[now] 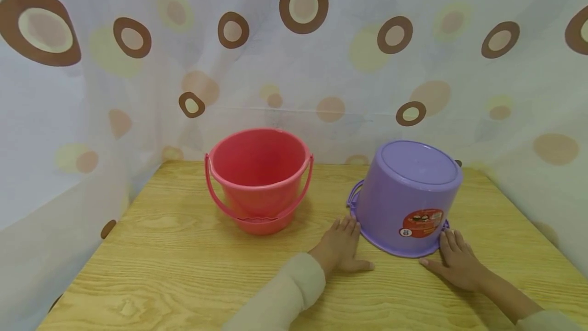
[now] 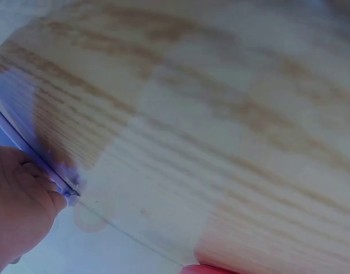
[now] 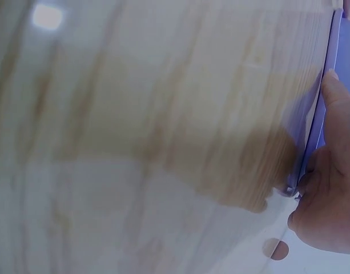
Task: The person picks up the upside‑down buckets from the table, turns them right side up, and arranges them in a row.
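Note:
A purple bucket (image 1: 399, 208) stands upside down on the right part of the table, its base facing up and a red label (image 1: 423, 222) on its near side. My left hand (image 1: 342, 246) lies at the left of its rim, fingers straight and thumb spread out. At the right of the rim is my right hand (image 1: 461, 263), its fingers also extended and its thumb pointing inward. In the wrist views, both the left hand (image 2: 20, 202) and the right hand (image 3: 334, 171) are against the purple rim. Left of centre, a pink-red bucket (image 1: 264, 203) stands upright, its handle hanging in front.
A wood-grain table (image 1: 174, 269) carries both buckets. Behind it and at its sides hangs a pale sheet (image 1: 271, 70) patterned with brown, peach and yellow circles. The purple bucket's handle (image 1: 354, 194) sticks out at its left, near the tabletop.

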Motion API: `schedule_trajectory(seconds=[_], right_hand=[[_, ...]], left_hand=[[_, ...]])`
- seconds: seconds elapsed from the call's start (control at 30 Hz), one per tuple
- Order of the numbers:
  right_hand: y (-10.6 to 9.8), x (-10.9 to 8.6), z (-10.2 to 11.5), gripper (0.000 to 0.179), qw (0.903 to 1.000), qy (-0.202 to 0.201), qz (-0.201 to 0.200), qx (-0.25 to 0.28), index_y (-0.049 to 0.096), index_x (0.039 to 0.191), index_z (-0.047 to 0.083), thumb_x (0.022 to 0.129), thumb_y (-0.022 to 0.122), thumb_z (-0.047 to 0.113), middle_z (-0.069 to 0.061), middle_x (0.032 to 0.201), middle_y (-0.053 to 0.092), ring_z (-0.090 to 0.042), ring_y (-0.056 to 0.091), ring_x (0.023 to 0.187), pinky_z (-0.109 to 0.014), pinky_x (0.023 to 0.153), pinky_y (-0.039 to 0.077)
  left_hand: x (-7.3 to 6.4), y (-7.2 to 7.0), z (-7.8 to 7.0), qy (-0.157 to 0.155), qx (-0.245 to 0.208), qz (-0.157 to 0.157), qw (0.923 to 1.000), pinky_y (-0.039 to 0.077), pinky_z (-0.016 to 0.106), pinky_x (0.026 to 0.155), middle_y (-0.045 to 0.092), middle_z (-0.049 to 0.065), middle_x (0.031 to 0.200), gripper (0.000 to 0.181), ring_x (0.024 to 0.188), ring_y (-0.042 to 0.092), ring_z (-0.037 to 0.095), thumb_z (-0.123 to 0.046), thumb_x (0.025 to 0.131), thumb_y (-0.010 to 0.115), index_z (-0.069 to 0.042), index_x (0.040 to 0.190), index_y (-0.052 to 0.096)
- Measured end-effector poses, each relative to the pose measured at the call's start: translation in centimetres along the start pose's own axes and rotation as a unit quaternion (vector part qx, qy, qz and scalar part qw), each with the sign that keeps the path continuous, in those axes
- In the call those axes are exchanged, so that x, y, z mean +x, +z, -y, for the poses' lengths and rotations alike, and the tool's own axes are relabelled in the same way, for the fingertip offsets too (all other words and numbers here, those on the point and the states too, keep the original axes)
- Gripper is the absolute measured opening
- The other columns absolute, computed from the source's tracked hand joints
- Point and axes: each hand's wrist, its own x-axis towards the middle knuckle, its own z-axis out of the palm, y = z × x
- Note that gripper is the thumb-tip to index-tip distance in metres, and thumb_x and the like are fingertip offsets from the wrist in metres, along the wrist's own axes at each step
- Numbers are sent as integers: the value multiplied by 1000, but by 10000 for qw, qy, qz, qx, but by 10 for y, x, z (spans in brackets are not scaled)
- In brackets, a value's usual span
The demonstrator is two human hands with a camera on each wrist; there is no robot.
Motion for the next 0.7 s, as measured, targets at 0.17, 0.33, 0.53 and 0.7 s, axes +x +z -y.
schedule_trajectory(seconds=[0.17,0.33,0.53,0.7], right_hand=[[1,-1,0,94,10000,-23,-21,-22,3,133,-28,91,53,40,-50,137,-1,-63,-10,128,-75,97,2],[2,-2,0,94,9999,-58,-81,-134,4,133,-27,91,53,40,-50,137,0,-63,-8,128,-76,97,5],[2,-4,1,95,9999,-45,-64,-83,4,134,-27,90,55,40,-50,138,0,-63,-9,128,-76,97,5],[3,-4,1,95,9999,-68,-74,-76,4,133,-28,90,55,39,-51,137,1,-63,-8,128,-75,99,4]], left_hand=[[-3,0,0,61,6,-34,10000,16,30,117,19,7,155,94,144,15,18,-75,83,33,-8,148,20],[-6,0,1,125,-38,-100,9999,17,30,117,20,8,155,93,144,16,19,-74,83,34,-8,148,20],[-9,1,0,155,-225,-110,9996,16,29,117,19,9,155,95,144,15,20,-74,83,35,-7,148,20],[-10,1,-1,115,-148,-101,9998,16,29,117,19,10,155,95,144,16,19,-74,83,35,-7,148,20]])
